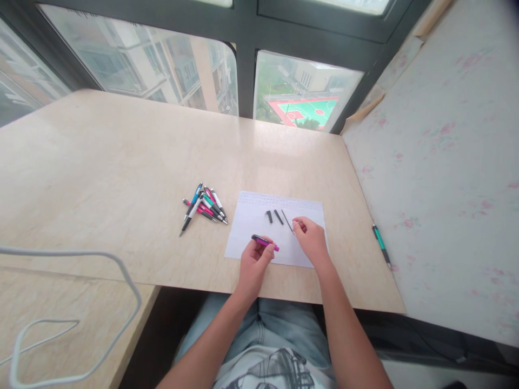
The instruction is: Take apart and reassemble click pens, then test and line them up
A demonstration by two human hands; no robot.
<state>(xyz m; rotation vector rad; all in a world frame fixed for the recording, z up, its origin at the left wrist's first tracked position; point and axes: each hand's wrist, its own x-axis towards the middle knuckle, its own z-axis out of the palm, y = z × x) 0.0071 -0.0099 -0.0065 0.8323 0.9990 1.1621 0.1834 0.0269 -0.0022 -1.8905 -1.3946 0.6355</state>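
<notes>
Beige marble-patterned tabletop (pixel 121 162) is stretching beneath a dark-framed window (pixel 308 92). Nearest, at left, a looping white cable (pixel 60 252) is lying. The left hand (pixel 253 265) is gripping a pink-and-black plastic pen barrel (pixel 264 242) in curled fingers, over the near edge of a white sheet of paper (pixel 251 221). The right hand (pixel 311 240) is pinching the near end of a thin black ink refill (pixel 286 218) (the rest is lying on the sheet). Just beyond, two small black pen parts (pixel 268 216) are resting side by side. Farther left, a loose heap of coloured ballpoint pens (pixel 205 208) is sitting, apart from the paper.
</notes>
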